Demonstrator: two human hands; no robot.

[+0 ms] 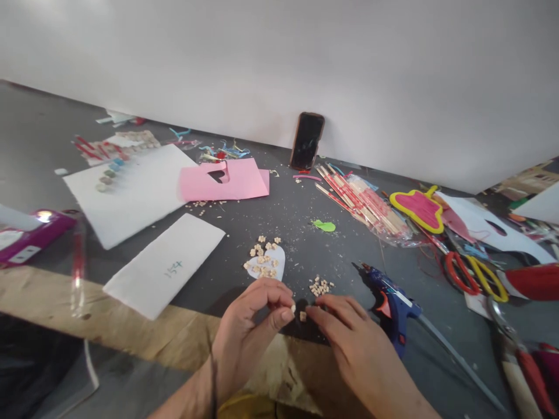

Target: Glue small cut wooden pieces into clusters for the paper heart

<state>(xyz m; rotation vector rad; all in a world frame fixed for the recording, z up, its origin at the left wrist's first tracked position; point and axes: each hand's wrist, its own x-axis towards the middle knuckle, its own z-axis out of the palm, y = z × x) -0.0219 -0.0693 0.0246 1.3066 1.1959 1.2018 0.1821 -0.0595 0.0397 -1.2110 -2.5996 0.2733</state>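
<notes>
Pale pieces lie piled on the desk just beyond the right hand, its grip unclear beside a loose piece; the left hand pinches another. Handling single pieces seems the step in hand; the next move calls for precise fingertips.

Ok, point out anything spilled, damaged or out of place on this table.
Pale crumbs lie scattered across the dark table, including along the near edge of the pink paper, resembling spilled debris. The hole in that paper is probably a deliberate cutout.
</notes>
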